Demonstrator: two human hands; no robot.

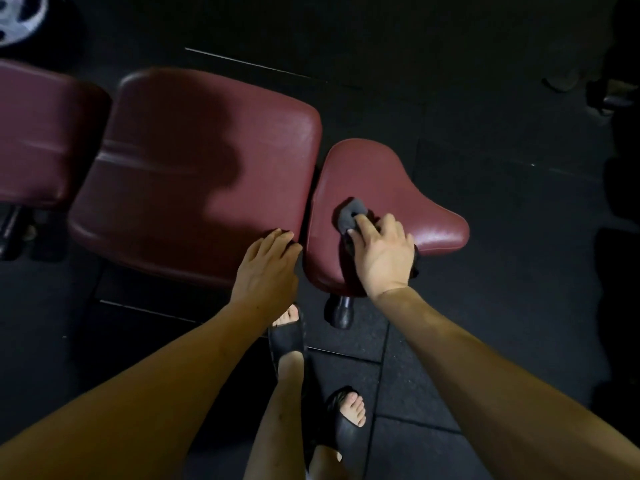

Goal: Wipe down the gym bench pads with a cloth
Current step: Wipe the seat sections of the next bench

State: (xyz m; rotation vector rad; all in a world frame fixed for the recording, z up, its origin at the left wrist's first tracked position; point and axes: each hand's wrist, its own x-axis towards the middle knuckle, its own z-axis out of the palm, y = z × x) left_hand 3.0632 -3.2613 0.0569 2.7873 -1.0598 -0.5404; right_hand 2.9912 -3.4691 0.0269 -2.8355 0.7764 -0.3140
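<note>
Right hand (382, 247) is pressed flat on soft, limp cloth (350, 213) atop slick seat pad (374, 181); left hand (268, 261), beside the pad, rests open.

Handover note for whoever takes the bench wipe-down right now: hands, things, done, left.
Right hand: presses the dark cloth onto the small seat pad, fingers lying over the cloth.
Left hand: open, fingertips resting on the near edge of the large middle pad.
A third pad sits at far left.
Done: cannot tell which pads are already wiped.
Left: finish the seat pad, then check the other two.
</note>
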